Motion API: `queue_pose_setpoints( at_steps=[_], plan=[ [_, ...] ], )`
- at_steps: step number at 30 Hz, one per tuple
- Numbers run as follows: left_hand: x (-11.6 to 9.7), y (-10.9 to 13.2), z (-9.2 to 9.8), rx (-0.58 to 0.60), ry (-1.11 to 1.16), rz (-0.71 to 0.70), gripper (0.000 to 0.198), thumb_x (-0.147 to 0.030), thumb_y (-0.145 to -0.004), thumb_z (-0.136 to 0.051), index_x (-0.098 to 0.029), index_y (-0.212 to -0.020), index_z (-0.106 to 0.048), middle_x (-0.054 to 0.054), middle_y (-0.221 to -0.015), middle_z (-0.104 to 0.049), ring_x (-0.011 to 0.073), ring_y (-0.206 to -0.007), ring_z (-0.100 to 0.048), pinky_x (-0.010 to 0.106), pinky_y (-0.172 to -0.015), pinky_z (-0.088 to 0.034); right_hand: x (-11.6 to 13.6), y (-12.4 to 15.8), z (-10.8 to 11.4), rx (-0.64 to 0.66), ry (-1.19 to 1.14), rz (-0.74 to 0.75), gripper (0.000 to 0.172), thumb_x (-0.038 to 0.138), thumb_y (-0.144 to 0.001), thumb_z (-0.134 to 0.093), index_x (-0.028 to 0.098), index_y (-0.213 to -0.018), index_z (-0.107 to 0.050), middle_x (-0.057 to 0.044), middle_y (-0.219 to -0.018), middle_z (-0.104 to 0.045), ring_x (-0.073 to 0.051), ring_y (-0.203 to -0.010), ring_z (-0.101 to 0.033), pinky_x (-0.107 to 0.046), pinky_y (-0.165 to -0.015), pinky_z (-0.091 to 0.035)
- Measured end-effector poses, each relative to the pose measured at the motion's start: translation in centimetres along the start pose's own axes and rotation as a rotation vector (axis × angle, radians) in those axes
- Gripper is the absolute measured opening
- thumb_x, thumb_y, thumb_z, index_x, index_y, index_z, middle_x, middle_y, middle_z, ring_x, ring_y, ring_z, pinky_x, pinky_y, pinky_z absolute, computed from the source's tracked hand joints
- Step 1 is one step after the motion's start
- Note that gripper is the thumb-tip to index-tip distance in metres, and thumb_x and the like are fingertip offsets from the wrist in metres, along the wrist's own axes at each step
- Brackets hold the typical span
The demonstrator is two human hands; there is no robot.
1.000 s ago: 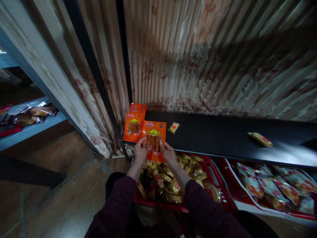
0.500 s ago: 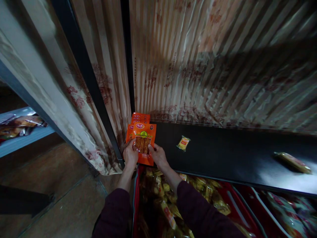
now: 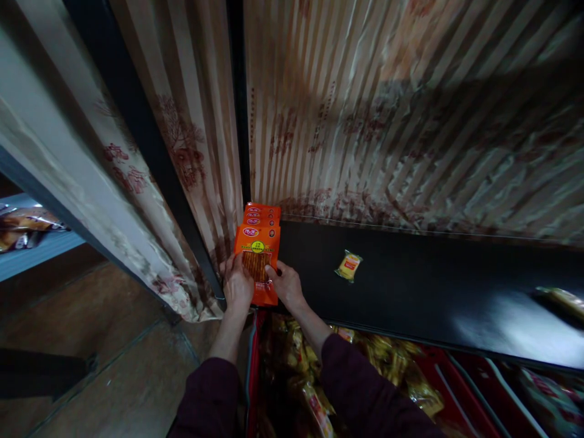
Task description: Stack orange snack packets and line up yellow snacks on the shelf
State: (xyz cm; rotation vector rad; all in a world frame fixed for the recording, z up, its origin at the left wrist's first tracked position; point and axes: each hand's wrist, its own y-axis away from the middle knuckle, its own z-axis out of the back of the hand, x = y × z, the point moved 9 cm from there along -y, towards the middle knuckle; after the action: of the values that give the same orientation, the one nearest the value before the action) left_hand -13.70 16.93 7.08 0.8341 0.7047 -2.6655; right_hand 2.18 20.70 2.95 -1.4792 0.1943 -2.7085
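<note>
An orange snack packet (image 3: pixel 258 258) with a clear window showing brown sticks lies at the left end of the black shelf (image 3: pixel 410 274). Behind it, several matching orange packets overlap in a row, their top edges showing. My left hand (image 3: pixel 238 281) grips the front packet's left edge, beside the dark post. On the packet's right side, my right hand (image 3: pixel 285 285) holds on with the thumb over its front; the other fingers are partly hidden. A small yellow wrapped snack (image 3: pixel 349 266) lies on the shelf to the right of my hands.
Striped, flowered curtain cloth (image 3: pixel 365 121) hangs behind the shelf. Dark metal posts (image 3: pixel 150 134) stand at the left. Below the shelf, red bins (image 3: pixel 438 383) hold yellow-wrapped snacks (image 3: pixel 319 401). Another wrapped snack (image 3: pixel 563 301) lies on the shelf's far right.
The front packet has shifted slightly left and now lines up more closely with the packets behind it. Both hands stay on it. The view has turned a little.
</note>
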Motion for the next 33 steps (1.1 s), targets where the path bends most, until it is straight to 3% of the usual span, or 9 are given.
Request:
queue_pose_setpoints(
  at_steps=[6,10,14,20,25,30,33],
  plan=[
    [0.2,0.1,-0.7,0.011,-0.057,0.006,0.039,-0.015,-0.082,-0.041,-0.011,-0.116,-0.06,0.016,-0.125,-0.056,0.0269,-0.118,-0.048,0.04,-0.101,-0.042,0.5,0.2,0.0,0.013,0.212,-0.009,0.018,0.035,-0.083,-0.052,0.023,-0.074,-0.062,0.001,-0.068,-0.061,-0.013,-0.06,-0.051,-0.024,-0.059,-0.036],
    [0.4,0.1,-1.0,-0.003,-0.072,-0.01,0.039,-0.016,-0.081,-0.043,-0.011,-0.116,-0.06,0.016,-0.127,-0.055,0.028,-0.122,-0.044,0.043,-0.103,-0.04,0.7,0.5,0.0,0.005,0.309,-0.006,0.013,0.032,-0.083,-0.054,0.022,-0.084,-0.061,-0.004,-0.083,-0.064,-0.017,-0.072,-0.057,-0.026,-0.065,-0.039],
    [0.4,0.1,-1.6,0.017,-0.141,-0.005,0.04,-0.019,-0.083,-0.044,-0.008,-0.118,-0.059,0.018,-0.132,-0.053,0.0305,-0.126,-0.042,0.047,-0.105,-0.036,0.4,0.5,-0.2,0.013,0.329,-0.025,0.019,0.031,-0.084,-0.054,0.02,-0.099,-0.06,-0.009,-0.098,-0.065,-0.021,-0.087,-0.061,-0.029,-0.073,-0.042],
    [0.3,0.2,-2.1,0.03,-0.212,-0.017,0.053,-0.037,-0.085,-0.046,-0.006,-0.128,-0.051,0.023,-0.138,-0.047,0.0347,-0.133,-0.035,0.052,-0.107,-0.03,0.0,0.7,0.0,-0.018,0.22,-0.06,0.039,0.031,-0.083,-0.054,0.017,-0.119,-0.053,-0.011,-0.109,-0.063,-0.023,-0.096,-0.061,-0.033,-0.081,-0.046],
    [0.5,0.1,-2.8,0.01,-0.186,-0.065,0.058,-0.042,-0.083,-0.049,-0.006,-0.129,-0.05,0.025,-0.139,-0.043,0.0368,-0.132,-0.036,0.053,-0.104,-0.033,-0.4,0.6,0.7,-0.075,0.17,-0.059,0.053,0.032,-0.078,-0.057,0.019,-0.129,-0.048,-0.009,-0.105,-0.059,-0.021,-0.089,-0.062,-0.036,-0.081,-0.05],
    [0.9,-0.1,-3.2,-0.01,-0.165,-0.062,0.057,-0.043,-0.084,-0.049,-0.006,-0.126,-0.053,0.025,-0.137,-0.045,0.0367,-0.128,-0.04,0.053,-0.103,-0.035,-1.1,-0.9,0.8,-0.142,0.013,0.013,0.059,0.035,-0.079,-0.055,0.014,-0.133,-0.044,-0.016,-0.127,-0.053,-0.026,-0.116,-0.053,-0.043,-0.1,-0.043],
    [1.0,-0.1,-3.4,-0.03,-0.14,-0.076,0.054,-0.042,-0.083,-0.05,-0.007,-0.125,-0.054,0.023,-0.137,-0.045,0.036,-0.129,-0.038,0.052,-0.104,-0.034,-1.9,-2.2,0.3,-0.145,-0.11,-0.002,0.061,0.037,-0.081,-0.054,0.016,-0.137,-0.04,-0.014,-0.135,-0.05,-0.026,-0.122,-0.051,-0.043,-0.103,-0.041]
  ],
)
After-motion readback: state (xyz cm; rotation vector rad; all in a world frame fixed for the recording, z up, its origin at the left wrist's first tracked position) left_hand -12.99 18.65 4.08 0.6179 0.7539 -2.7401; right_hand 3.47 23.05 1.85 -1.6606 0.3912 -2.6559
